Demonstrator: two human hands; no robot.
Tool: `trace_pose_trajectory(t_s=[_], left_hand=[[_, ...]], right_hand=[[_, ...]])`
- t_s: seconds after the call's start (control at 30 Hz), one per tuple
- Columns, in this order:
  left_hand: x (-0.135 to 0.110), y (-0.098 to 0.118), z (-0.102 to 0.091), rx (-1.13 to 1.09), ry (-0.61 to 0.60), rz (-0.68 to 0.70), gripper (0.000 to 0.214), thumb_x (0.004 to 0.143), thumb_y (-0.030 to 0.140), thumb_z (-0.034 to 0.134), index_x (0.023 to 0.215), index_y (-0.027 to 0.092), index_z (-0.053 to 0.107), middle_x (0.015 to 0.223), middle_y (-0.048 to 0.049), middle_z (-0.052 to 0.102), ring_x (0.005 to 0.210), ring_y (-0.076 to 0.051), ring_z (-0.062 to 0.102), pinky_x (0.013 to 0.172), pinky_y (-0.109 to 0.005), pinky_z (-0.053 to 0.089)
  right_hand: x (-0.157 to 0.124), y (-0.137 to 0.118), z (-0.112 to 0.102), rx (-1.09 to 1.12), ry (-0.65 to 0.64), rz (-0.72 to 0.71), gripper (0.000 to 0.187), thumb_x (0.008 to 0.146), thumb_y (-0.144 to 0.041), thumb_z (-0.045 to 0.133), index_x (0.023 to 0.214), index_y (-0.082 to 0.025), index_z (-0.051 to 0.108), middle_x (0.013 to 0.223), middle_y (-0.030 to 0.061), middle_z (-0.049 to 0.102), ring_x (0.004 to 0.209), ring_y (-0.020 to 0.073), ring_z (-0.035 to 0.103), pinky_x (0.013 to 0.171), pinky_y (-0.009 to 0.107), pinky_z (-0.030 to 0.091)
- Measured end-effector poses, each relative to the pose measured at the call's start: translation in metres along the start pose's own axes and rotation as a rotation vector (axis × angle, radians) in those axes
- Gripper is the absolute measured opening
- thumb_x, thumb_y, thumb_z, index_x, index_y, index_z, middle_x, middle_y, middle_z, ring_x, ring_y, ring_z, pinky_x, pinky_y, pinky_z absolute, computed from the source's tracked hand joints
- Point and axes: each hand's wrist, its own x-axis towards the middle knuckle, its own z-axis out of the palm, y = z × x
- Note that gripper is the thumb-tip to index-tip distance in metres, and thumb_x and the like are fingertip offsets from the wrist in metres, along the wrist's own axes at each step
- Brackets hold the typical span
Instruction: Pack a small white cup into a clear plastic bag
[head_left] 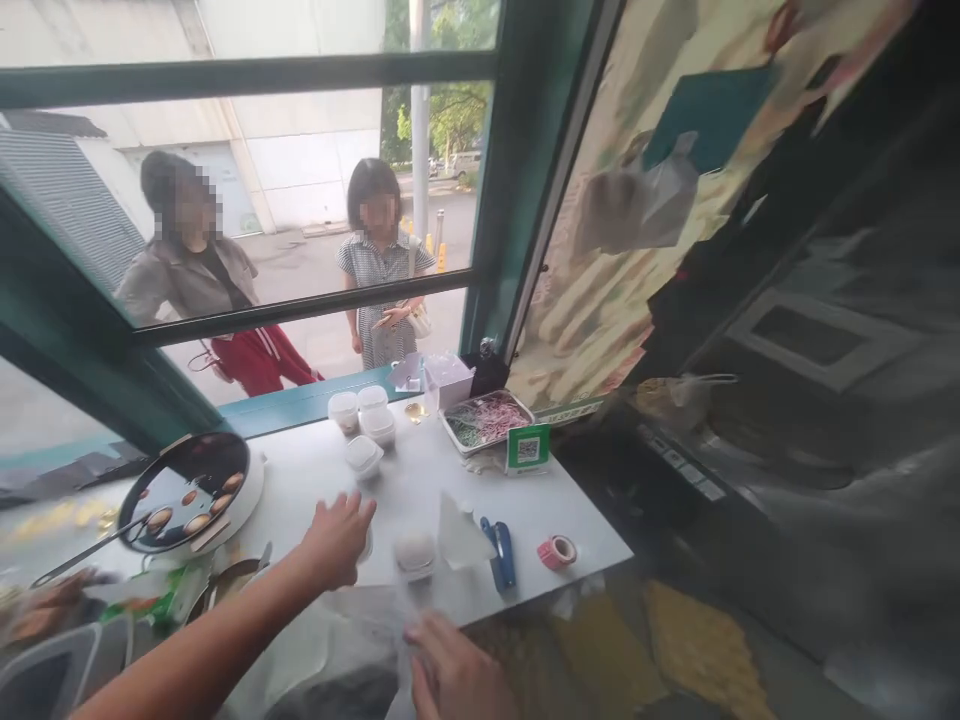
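Left hand: your left hand (337,540) is reaching over the white counter (420,480), fingers curled down; you cannot tell whether it is gripping anything.
Right hand: your right hand (454,670) is touching a blurred clear bag (360,610) at the bottom edge; its grip is unclear.
Nearby: a lidded cup (415,553) is sitting between your hands, beside a blue stapler (501,553) and a pink tape roll (556,551).
Writing: a green QR sign (527,447) is standing by a tray (450,425); no words are readable.
Room: two people (382,270) are standing outside the green-framed window (247,75).
Hard to see: a pan (191,490) of round cakes is blurring at the left.
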Motion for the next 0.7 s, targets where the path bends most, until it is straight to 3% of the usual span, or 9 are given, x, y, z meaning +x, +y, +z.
trace_pose_trajectory(t_s=[0.1, 0.17, 0.23, 0.27, 0.33, 0.47, 0.53, 0.6, 0.7], left_hand=[[-0.072, -0.025, -0.061, 0.016, 0.094, 0.023, 0.105, 0.07, 0.015, 0.071, 0.161, 0.031, 0.022, 0.155, -0.013, 0.043, 0.139, -0.037, 0.044, 0.113, -0.057, 0.037], [-0.121, -0.031, -0.094, 0.028, 0.174, 0.073, 0.105, 0.069, 0.014, 0.072, 0.159, 0.039, 0.025, 0.158, -0.0071, 0.04, 0.142, -0.037, 0.04, 0.119, -0.055, 0.03], [-0.153, -0.027, -0.102, 0.019, 0.125, 0.141, 0.104, 0.068, 0.012, 0.075, 0.156, 0.043, 0.029, 0.158, -0.0041, 0.043, 0.141, -0.035, 0.043, 0.119, -0.052, 0.032], [-0.158, -0.022, -0.093, -0.005, 0.084, 0.177, 0.102, 0.069, 0.015, 0.077, 0.155, 0.043, 0.031, 0.156, -0.0042, 0.046, 0.139, -0.034, 0.045, 0.117, -0.051, 0.034], [-0.142, -0.012, -0.052, -0.065, -0.018, 0.304, 0.099, 0.072, 0.028, 0.082, 0.156, 0.039, 0.03, 0.154, -0.0076, 0.048, 0.136, -0.035, 0.048, 0.115, -0.053, 0.038], [-0.058, -0.001, 0.057, -0.101, -0.15, 0.267, 0.104, 0.058, 0.025, 0.092, 0.15, 0.024, 0.043, 0.149, -0.0173, 0.053, 0.134, -0.04, 0.05, 0.116, -0.06, 0.038], [-0.029, -0.005, 0.092, -0.111, -0.175, 0.198, 0.103, 0.06, 0.024, 0.091, 0.151, 0.02, 0.043, 0.149, -0.0202, 0.053, 0.135, -0.04, 0.052, 0.115, -0.059, 0.04], [-0.024, -0.012, 0.101, -0.121, -0.181, 0.128, 0.111, 0.059, 0.024, 0.093, 0.155, 0.016, 0.038, 0.15, -0.0235, 0.052, 0.136, -0.041, 0.052, 0.115, -0.058, 0.041], [-0.049, -0.013, 0.071, -0.137, -0.169, 0.08, 0.108, 0.054, 0.03, 0.097, 0.149, 0.016, 0.047, 0.144, -0.0207, 0.058, 0.134, -0.041, 0.055, 0.114, -0.052, 0.044]], right_hand=[[0.003, -0.006, -0.01, -0.025, -0.014, 0.041, 0.038, 0.092, -0.039, 0.051, 0.126, -0.026, 0.065, 0.142, 0.0116, 0.066, 0.12, 0.0333, 0.07, 0.093, 0.045, 0.062], [0.007, -0.008, -0.012, -0.078, -0.093, 0.072, 0.05, 0.091, -0.032, 0.047, 0.139, -0.024, 0.057, 0.157, 0.0134, 0.053, 0.126, 0.0352, 0.066, 0.094, 0.05, 0.062], [0.01, -0.007, -0.011, -0.088, -0.168, 0.043, 0.068, 0.086, -0.02, 0.045, 0.153, -0.019, 0.042, 0.167, 0.0136, 0.039, 0.14, 0.0343, 0.055, 0.105, 0.051, 0.057], [0.011, -0.006, -0.01, -0.07, -0.19, 0.005, 0.075, 0.083, -0.016, 0.044, 0.158, -0.017, 0.035, 0.169, 0.0134, 0.034, 0.147, 0.0323, 0.047, 0.111, 0.05, 0.053], [0.014, -0.006, -0.009, -0.012, -0.207, -0.085, 0.084, 0.079, -0.011, 0.044, 0.161, -0.017, 0.026, 0.171, 0.0122, 0.03, 0.155, 0.0274, 0.034, 0.119, 0.046, 0.045], [0.02, -0.008, -0.013, 0.047, -0.198, -0.16, 0.093, 0.076, -0.006, 0.044, 0.163, -0.026, 0.018, 0.171, 0.0054, 0.031, 0.156, 0.0218, 0.031, 0.12, 0.042, 0.045], [0.023, -0.006, -0.017, 0.028, -0.16, -0.157, 0.092, 0.076, -0.005, 0.043, 0.162, -0.031, 0.02, 0.169, 0.0041, 0.035, 0.154, 0.0221, 0.036, 0.118, 0.042, 0.047], [0.025, -0.001, -0.02, 0.006, -0.099, -0.167, 0.091, 0.077, -0.004, 0.042, 0.161, -0.033, 0.024, 0.166, 0.005, 0.041, 0.15, 0.0233, 0.043, 0.114, 0.042, 0.051], [0.021, 0.014, -0.021, -0.019, 0.001, -0.211, 0.082, 0.082, -0.004, 0.041, 0.157, -0.038, 0.032, 0.158, 0.0084, 0.05, 0.131, 0.0245, 0.063, 0.095, 0.037, 0.063]])
